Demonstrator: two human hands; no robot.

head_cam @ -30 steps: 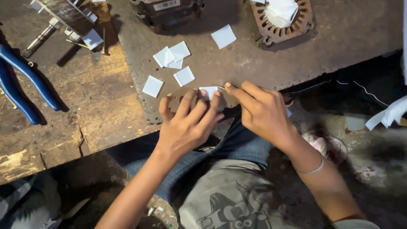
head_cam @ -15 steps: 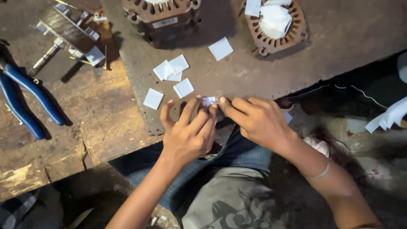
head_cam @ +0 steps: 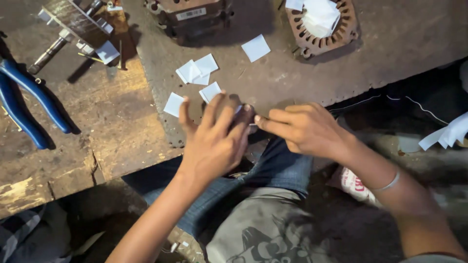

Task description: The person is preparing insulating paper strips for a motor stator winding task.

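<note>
My left hand (head_cam: 214, 143) and right hand (head_cam: 304, 129) meet at the counter (head_cam: 390, 44) edge, both grips pinching one small white paper square (head_cam: 242, 110), just beside loose paper squares (head_cam: 195, 72).

Probably a repair workshop: blue-handled pliers (head_cam: 29, 104), motor stator (head_cam: 321, 24), worn bench (head_cam: 112, 126).

Both hands meet at the middle, fingertips touching. The left hand (head_cam: 214, 141) comes up from the lower left on a bare forearm, back of the hand up, fingers spread and curled forward, thumb out to the side. The right hand (head_cam: 304, 129) reaches in from the right, fingers pinched toward the left fingertips; a thin bangle rings its wrist.
</note>
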